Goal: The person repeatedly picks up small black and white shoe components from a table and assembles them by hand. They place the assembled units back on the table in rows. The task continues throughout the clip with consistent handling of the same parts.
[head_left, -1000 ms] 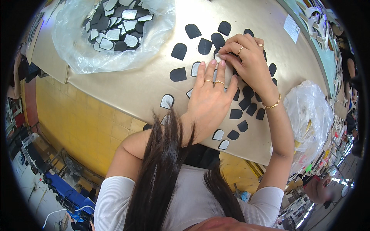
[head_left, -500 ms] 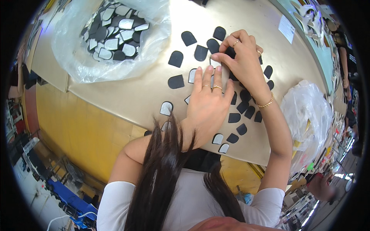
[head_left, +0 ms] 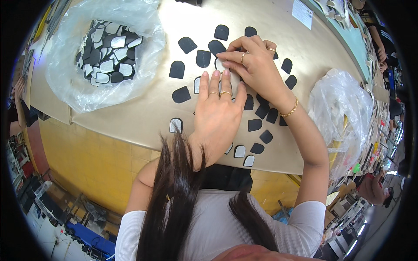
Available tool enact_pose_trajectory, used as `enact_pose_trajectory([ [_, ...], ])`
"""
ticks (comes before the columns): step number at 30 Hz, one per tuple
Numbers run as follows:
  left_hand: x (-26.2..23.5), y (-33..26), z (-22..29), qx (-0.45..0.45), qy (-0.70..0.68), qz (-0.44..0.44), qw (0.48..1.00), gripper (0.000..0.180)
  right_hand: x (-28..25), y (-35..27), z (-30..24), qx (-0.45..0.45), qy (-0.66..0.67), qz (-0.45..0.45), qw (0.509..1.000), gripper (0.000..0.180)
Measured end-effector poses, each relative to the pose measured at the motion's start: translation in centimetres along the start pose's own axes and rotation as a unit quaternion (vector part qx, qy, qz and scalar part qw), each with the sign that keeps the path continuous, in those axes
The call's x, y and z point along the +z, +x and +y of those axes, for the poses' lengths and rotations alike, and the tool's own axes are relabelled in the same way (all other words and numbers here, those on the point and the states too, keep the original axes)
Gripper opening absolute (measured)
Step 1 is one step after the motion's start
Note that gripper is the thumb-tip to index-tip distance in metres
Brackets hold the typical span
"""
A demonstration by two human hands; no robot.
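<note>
My left hand (head_left: 217, 108) lies flat on the table, its fingers stretched out and slightly apart. Under and beside its fingertips are small arch-shaped pads with silver faces, one of them a pad (head_left: 197, 85) left of the index finger. Just beyond, my right hand (head_left: 254, 61) has thumb and index finger pinched together at the edge of a silver-faced pad (head_left: 220, 65). Its other fingers are curled. Black-side-up pads surround both hands, such as a black pad (head_left: 203, 58) and an overlapping one (head_left: 216, 48). The right hand and wrist hide some pads below them.
A clear plastic bag (head_left: 150, 65) full of black and silver pads stands open at the far left. On the right sits a crumpled clear bag (head_left: 342, 113). Several loose pads (head_left: 239, 151) lie near the table's front edge. A paper sheet (head_left: 302, 14) lies at the far right.
The whole view has shifted, so table things appear further left. My right thumb and index fingertips are closer together at the pad's edge. The left hand stays flat beside it.
</note>
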State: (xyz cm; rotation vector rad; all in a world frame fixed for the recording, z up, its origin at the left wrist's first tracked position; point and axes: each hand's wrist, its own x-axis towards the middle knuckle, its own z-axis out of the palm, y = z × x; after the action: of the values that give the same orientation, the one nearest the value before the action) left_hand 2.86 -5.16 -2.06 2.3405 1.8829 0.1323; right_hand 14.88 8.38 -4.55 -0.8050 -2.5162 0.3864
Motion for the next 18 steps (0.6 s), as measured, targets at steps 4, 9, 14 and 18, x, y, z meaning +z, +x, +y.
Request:
enact_pose_trajectory([
  [4,0.1,-0.1,-0.1,0.002,-0.051,0.018,0.999,0.044,0.0,-0.3,0.0,-0.032,-0.007,0.011,0.999,0.01],
  [9,-0.2,-0.3,0.1,-0.002,-0.038,0.016,0.999,0.039,-0.7,-0.1,-0.5,0.005,0.031,-0.024,0.999,0.005],
  [14,-0.1,-0.6,0.1,-0.01,-0.073,0.005,0.997,0.047,-2.5,1.1,-1.6,0.113,0.144,-0.051,0.982,0.005],
  [18,-1.1,-2.5,0.2,-0.026,-0.139,0.048,0.989,0.061,-2.8,3.1,-3.0,0.074,0.232,-0.058,0.968,0.009],
])
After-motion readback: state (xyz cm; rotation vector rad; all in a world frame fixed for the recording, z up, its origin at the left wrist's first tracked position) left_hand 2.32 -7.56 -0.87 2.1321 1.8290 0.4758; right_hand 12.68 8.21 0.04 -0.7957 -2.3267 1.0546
